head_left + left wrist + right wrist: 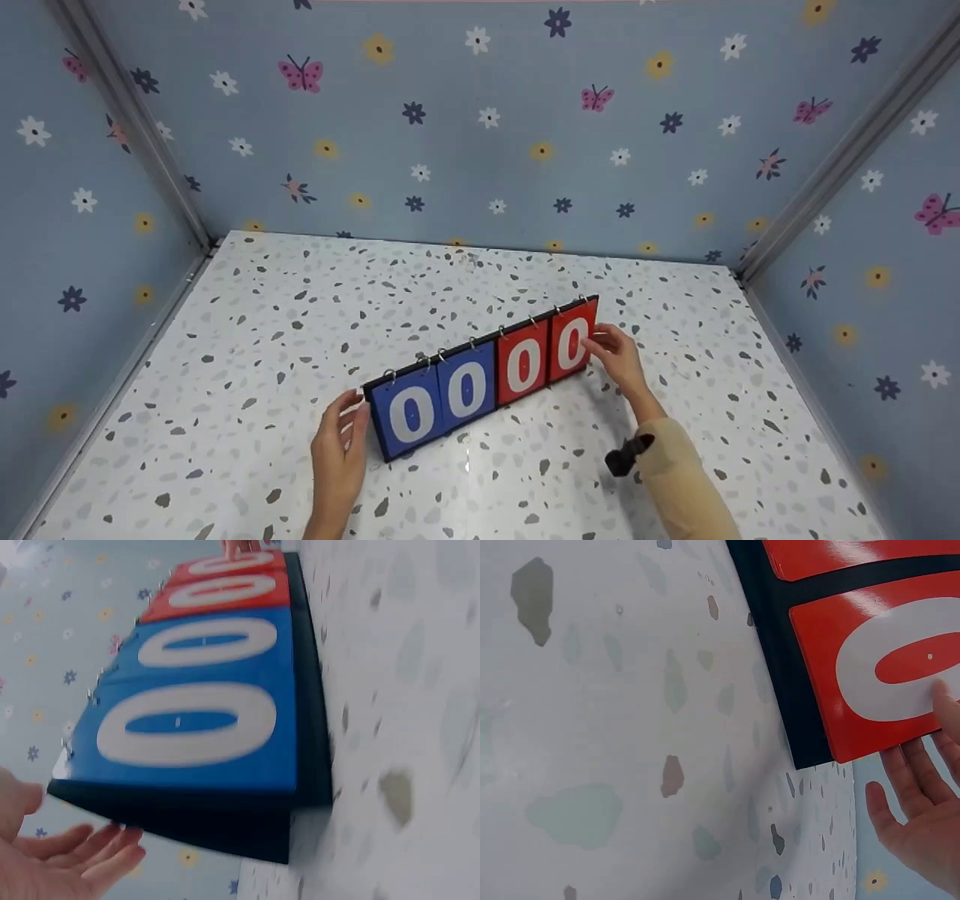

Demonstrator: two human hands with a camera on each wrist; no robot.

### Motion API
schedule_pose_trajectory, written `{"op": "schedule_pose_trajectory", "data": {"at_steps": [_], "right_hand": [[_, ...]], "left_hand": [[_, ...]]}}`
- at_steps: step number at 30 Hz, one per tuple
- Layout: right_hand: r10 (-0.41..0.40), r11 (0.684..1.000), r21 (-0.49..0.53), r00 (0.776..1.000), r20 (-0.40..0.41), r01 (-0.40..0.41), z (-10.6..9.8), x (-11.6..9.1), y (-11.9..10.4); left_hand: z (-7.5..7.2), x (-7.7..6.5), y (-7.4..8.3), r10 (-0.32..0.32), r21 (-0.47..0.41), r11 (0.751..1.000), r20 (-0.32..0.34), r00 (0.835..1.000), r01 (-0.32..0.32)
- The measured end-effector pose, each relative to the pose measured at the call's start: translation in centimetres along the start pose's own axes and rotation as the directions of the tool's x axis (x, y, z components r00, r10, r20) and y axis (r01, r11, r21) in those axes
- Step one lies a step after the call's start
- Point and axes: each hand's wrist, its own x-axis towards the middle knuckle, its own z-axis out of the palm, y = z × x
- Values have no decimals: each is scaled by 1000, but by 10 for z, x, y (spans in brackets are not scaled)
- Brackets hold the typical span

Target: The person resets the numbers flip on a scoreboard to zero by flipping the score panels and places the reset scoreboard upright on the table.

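A flip scoreboard (495,375) stands slanted on the speckled surface, its right end farther back. Two blue cards on its left half and two red cards on its right half each show a white 0, hung from metal rings along the top. At the left end, my left hand (341,450) has its thumb and fingers spread apart beside the black edge; the fingertips come close to the board's back, and contact is unclear. My right hand (619,364) pinches the right end, thumb on the outer red card (900,667) and fingers behind the edge.
The white speckled tabletop (300,315) runs back to a blue panel (480,112) patterned with flowers and butterflies. Similar panels close off the left and right sides. A black device (628,454) sits at my right sleeve's cuff.
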Motion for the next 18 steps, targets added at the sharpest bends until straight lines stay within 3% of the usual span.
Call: {"op": "schedule_pose_trajectory", "data": {"at_steps": [5,8,13,18], "right_hand": [[-10,998,-69,998,-64,6,-2,-4,20],[-10,996,-94,996,-89,1,-5,-15,21],[-17,996,-85,994,-105,8,-11,-34,21],[-2,996,-90,992,-130,-10,-14,-54,19]], "left_hand": [[12,0,-7,-17,-30,999,9,1000,18],[17,9,-16,59,-13,998,-15,998,-59],[21,30,-27,190,37,982,-73,979,-187],[22,50,-28,218,42,975,-40,975,-217]]}}
